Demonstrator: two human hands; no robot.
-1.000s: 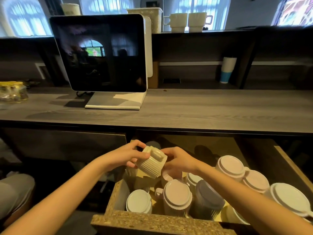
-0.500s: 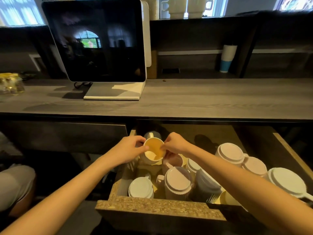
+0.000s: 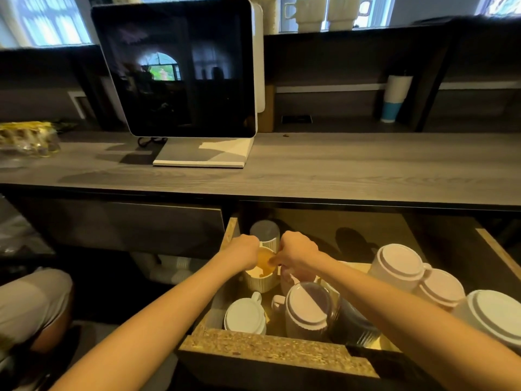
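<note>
A cream ribbed mug (image 3: 260, 280) stands upright, mouth up, near the back left of an open drawer (image 3: 270, 348). My left hand (image 3: 242, 252) grips its rim on the left. My right hand (image 3: 296, 253) pinches the rim on the right, fingertips reaching into the mouth. Several other mugs sit upside down in the drawer: a white one (image 3: 245, 316) in front, a pinkish one (image 3: 308, 309) beside it, a dark one (image 3: 352, 325), and more (image 3: 400, 265) to the right. A grey mug (image 3: 265, 231) stands behind my hands.
A grey wooden counter (image 3: 338, 170) runs above the drawer, with a dark touchscreen monitor (image 3: 180, 69) on a white stand. A white and blue paper cup (image 3: 394, 100) sits on the rear shelf. Two cream mugs (image 3: 324, 12) stand on top. A person's knee (image 3: 31, 303) is at left.
The cream mug was tilted bottom-up between my hands a second ago; it has been turned mouth up and lowered into the drawer's back left. Both hands stay on its rim.
</note>
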